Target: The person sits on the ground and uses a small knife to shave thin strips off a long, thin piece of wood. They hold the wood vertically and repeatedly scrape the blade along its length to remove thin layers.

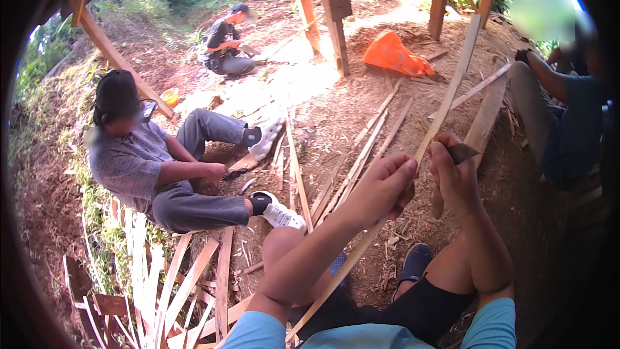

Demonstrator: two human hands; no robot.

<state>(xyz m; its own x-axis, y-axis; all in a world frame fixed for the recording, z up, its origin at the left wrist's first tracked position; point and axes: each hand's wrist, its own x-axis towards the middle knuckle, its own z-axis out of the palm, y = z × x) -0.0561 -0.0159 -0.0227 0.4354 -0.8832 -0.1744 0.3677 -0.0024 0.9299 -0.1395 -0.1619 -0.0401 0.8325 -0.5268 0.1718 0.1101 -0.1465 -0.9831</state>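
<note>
A long, pale bamboo strip (445, 100) slants from beside my lap up toward the far right. My left hand (382, 186) is closed around it near its middle, thumb along the top. My right hand (456, 174) grips a knife (463, 152); its short dark blade sticks out past the fingers, and a brown handle end shows below the palm. The right thumb and fingers are close beside the strip, just beyond the left hand. Whether the blade edge touches the strip is hidden.
Several split strips (368, 145) lie on the shaving-strewn ground ahead, with more slats (184, 278) at lower left. A seated co-worker (139, 139) is at left, another (229, 45) farther back, a third (565, 110) at right. An orange bag (395, 55) lies near wooden posts (332, 22).
</note>
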